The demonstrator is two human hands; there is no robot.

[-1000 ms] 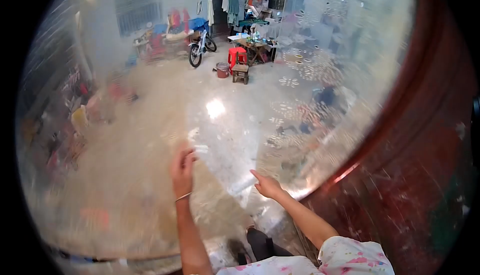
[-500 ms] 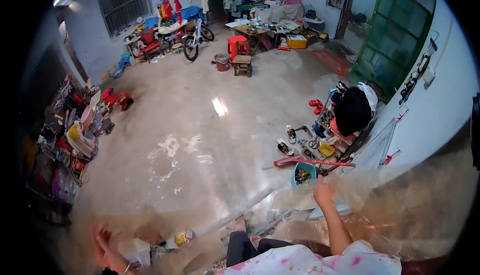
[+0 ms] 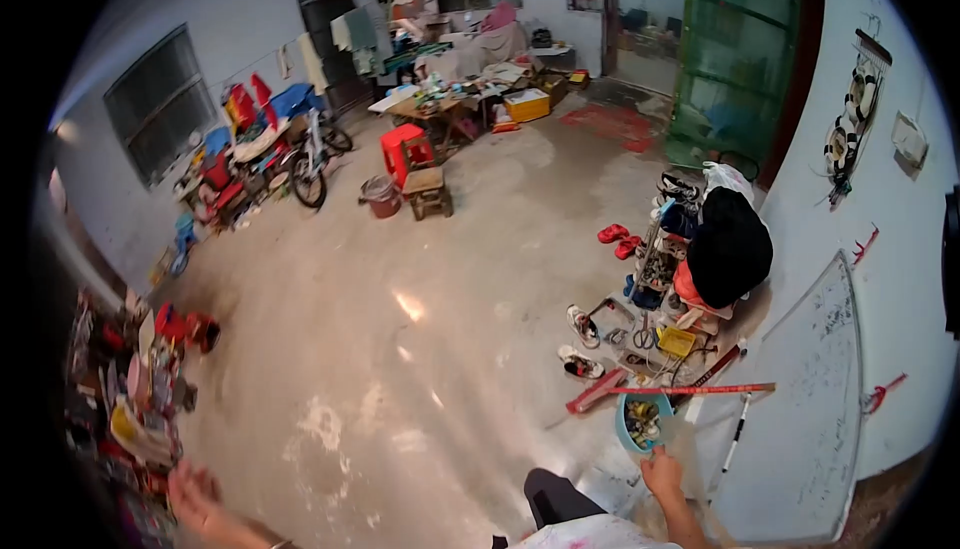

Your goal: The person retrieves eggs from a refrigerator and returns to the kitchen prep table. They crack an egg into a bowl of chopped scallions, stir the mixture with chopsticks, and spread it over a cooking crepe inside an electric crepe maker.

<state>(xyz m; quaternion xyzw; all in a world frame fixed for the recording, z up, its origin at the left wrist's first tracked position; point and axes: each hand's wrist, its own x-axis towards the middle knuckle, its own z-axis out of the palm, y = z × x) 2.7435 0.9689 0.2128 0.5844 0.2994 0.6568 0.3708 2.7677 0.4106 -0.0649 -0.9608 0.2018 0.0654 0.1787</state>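
My right hand [image 3: 662,471] is low at the right, its fingers curled at the edge of a translucent plastic sheet [image 3: 688,454] that hangs beside the wrist. Just beyond the fingertips stands a light-blue bucket [image 3: 622,429] with small mixed items inside. My left hand [image 3: 195,499] is at the lower left, slightly blurred, with its fingers apart and nothing visible in them. From my view it overlaps the edge of a pile of household goods [image 3: 135,419]. My dark-trousered knee [image 3: 560,497] shows at the bottom.
A red pole [image 3: 700,389] lies across the bucket's far side. Shoes [image 3: 582,361] and a rack with a black cloth heap [image 3: 730,239] stand at right. A whiteboard [image 3: 800,399] leans on the wall. Ahead are a wooden chair [image 3: 428,187], red stool and bicycle [image 3: 310,164].
My view has shifted forward and turned right. The blurred translucent sheeting along the bottom has mostly left view, with a piece remaining by my right hand. The bucket appears lower and nearer.
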